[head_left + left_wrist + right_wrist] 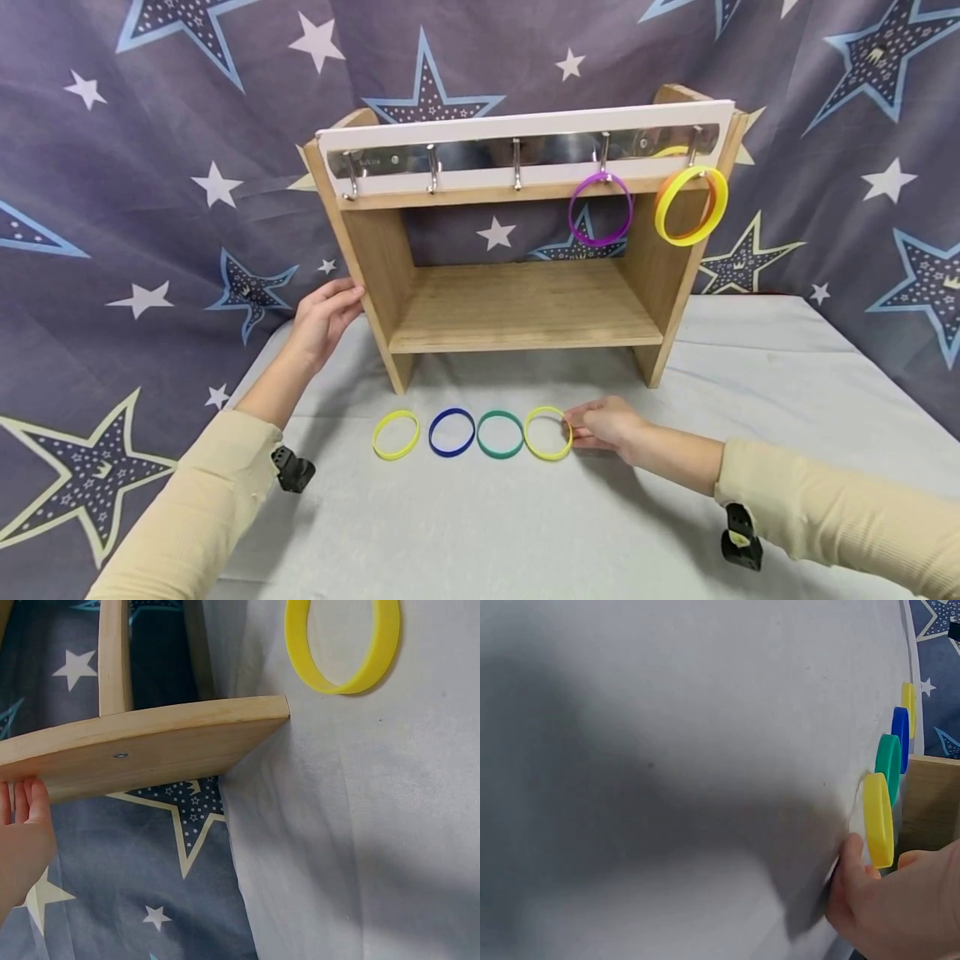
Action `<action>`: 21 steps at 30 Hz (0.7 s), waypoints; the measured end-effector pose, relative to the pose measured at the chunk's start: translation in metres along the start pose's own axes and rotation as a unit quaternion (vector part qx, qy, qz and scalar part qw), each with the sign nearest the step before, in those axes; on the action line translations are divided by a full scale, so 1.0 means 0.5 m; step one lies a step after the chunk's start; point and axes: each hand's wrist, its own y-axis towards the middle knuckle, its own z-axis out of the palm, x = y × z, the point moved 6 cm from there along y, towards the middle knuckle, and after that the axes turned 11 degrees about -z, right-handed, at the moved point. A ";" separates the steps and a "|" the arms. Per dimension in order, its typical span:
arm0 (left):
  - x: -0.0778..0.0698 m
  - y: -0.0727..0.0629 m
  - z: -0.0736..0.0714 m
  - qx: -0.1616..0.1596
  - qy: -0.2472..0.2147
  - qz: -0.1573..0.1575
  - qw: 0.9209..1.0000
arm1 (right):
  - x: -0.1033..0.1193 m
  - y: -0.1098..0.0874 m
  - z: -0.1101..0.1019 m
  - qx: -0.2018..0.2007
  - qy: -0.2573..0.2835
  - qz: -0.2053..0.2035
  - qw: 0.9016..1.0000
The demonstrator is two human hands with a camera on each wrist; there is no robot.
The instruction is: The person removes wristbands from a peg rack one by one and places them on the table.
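My left hand rests its fingers against the outer left side of a wooden shelf; those fingers look fairly straight in the left wrist view. On the cloth in front, my right hand pinches the right edge of a yellow silicone wristband, the rightmost in a row. To its left lie a green wristband, a blue wristband and another yellow wristband. In the right wrist view, the near yellow band stands between thumb and fingers, partly hidden by the hand.
Across the shelf's top runs a metal hook rail with several hooks. A purple wristband hangs from one hook; yellow and orange bands hang from the rightmost. Star-patterned fabric covers the back, and pale cloth covers the table.
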 end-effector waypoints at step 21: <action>-0.002 -0.001 0.004 0.008 0.005 0.000 1.000 | 0.026 -0.014 -0.029 0.047 0.028 -0.013 0.998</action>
